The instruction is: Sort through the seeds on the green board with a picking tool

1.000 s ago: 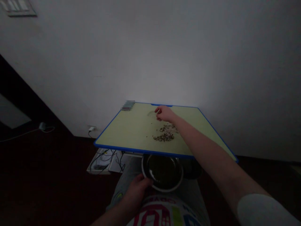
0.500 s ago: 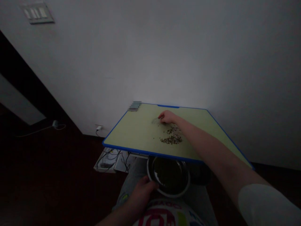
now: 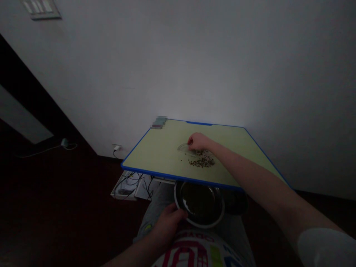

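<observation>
My right hand (image 3: 198, 141) reaches over the yellow-green tabletop (image 3: 155, 154), fingers closed on a clear half-round protractor (image 3: 183, 147). Part of the protractor is hidden behind the fingers. Just on the near side of it lies a loose spread of small brown bean-like grains (image 3: 203, 162), some of them close to the hand. Below the table's front edge, a round metal bowl (image 3: 205, 225) rests on my lap. My left hand (image 3: 169, 220) grips its left rim, thumb over the edge. The bowl's inside is dark, and I cannot tell what is in it.
A blue rim (image 3: 167, 177) runs around the tabletop, which stands against a pale wall (image 3: 194, 66). A blurred-out flat item (image 3: 159, 122) lies at the far left corner. Beneath the left side is a white box with cables (image 3: 126, 187). A plug (image 3: 116, 147) sits in the wall.
My right hand has drawn slightly toward me with the protractor, nearer the grains. The left hand keeps its grip on the bowl. The view has shifted a little.
</observation>
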A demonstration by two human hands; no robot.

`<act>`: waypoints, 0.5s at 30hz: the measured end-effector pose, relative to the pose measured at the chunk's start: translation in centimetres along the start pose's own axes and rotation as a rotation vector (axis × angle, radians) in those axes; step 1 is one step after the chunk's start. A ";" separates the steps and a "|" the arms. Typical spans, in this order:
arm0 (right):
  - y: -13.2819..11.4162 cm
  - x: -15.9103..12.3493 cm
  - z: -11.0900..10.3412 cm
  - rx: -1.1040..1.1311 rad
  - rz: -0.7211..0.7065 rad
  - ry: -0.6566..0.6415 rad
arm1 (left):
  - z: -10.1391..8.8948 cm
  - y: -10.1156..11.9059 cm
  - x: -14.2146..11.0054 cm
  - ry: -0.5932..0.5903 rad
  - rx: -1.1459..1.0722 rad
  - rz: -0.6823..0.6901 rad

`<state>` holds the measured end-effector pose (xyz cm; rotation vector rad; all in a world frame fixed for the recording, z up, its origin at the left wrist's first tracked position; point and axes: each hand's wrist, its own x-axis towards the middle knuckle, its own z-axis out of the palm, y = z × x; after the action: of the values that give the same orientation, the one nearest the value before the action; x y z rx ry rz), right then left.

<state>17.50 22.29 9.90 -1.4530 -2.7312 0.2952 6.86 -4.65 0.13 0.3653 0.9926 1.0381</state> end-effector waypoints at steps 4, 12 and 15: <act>-0.5 -0.4 0.3 -0.016 -0.006 0.004 | -0.4 -0.3 0.3 -0.002 -0.023 0.010; -2.8 -0.7 0.8 0.026 -0.050 -0.045 | -1.1 -0.2 0.3 0.174 0.016 0.049; -3.7 -0.8 0.9 0.036 -0.072 -0.050 | -1.1 0.0 0.0 0.207 0.001 0.053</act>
<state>14.79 19.49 9.78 -1.3528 -2.7945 0.3810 5.93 -4.87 -0.48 0.2899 1.1740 1.1400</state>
